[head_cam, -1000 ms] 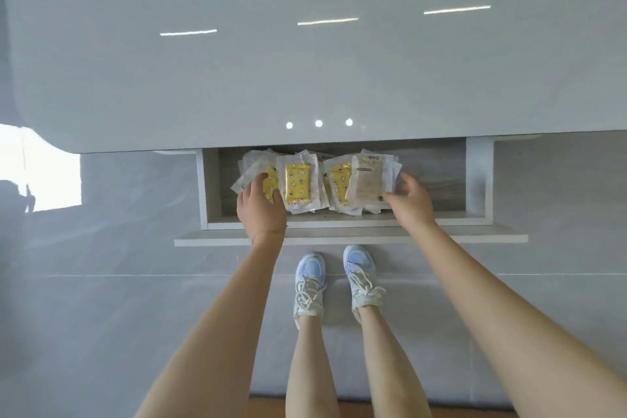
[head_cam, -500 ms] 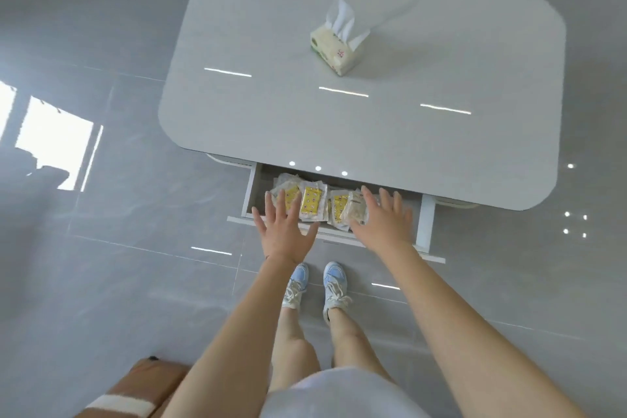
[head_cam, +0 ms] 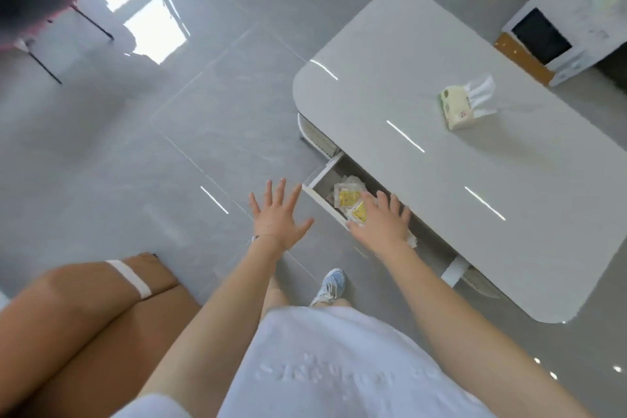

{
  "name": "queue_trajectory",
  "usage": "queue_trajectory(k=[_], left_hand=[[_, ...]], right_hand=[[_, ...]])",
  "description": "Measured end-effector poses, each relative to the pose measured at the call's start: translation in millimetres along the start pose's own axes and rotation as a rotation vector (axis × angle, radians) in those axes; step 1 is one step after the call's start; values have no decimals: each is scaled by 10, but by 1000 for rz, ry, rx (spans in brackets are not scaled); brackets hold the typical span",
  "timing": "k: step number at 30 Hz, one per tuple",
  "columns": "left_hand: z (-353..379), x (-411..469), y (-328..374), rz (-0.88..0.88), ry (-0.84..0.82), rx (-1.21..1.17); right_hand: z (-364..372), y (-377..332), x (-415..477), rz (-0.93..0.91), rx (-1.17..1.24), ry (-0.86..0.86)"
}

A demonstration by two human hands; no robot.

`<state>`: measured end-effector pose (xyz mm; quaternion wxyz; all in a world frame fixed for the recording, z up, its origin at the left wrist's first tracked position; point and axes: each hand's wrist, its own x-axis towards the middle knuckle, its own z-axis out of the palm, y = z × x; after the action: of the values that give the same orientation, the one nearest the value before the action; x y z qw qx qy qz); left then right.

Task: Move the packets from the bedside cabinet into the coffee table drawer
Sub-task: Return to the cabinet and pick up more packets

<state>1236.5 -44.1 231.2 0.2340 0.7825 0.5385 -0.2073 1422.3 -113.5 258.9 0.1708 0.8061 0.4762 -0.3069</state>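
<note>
Lying in the open drawer [head_cam: 325,205], packets [head_cam: 349,200] sit under the right hand [head_cam: 381,226], fingers [head_cam: 382,200] spread, holding nothing.

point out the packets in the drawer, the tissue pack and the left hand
packets [head_cam: 346,197]: head view, yellow print of the top packet
tissue pack [head_cam: 456,109]: head view, middle of its wrapper
left hand [head_cam: 275,219]: head view, back of the hand

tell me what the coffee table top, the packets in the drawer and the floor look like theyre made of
Coffee table top: smooth pale grey slab, glossy, mirrors ceiling lights; perhaps sintered stone or glass, unclear.
Packets: thin clear plastic film, crinkled and shiny, yellow contents inside.
Floor: large grey polished tiles, likely ceramic; thin joint lines and bright window reflections show.
</note>
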Motion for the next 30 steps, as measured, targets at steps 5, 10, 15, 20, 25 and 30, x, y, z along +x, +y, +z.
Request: queue_trajectory(k=[5,10,15,20,25,30], left_hand=[[-255,53,-874,-126,41,-71],[-658,94,-2006,-255,127,-136],[-993,40,-3226,-433,202,-205],[-1225,-101,-4254,-561,264,-196],[-1297,-188,-5089,-752,300,-321],[-1352,-143,-5748,-937,335,-464]], right_hand=[[-307,-1107,234,-172,-141,24],[-557,-2453,409,-300,-197,66],[-701,-3748,453,-422,-211,73],[-835,-4937,483,-578,-260,79],[-934,-6064,597,-750,-358,64],[-970,-7084,779,-920,-518,63]])
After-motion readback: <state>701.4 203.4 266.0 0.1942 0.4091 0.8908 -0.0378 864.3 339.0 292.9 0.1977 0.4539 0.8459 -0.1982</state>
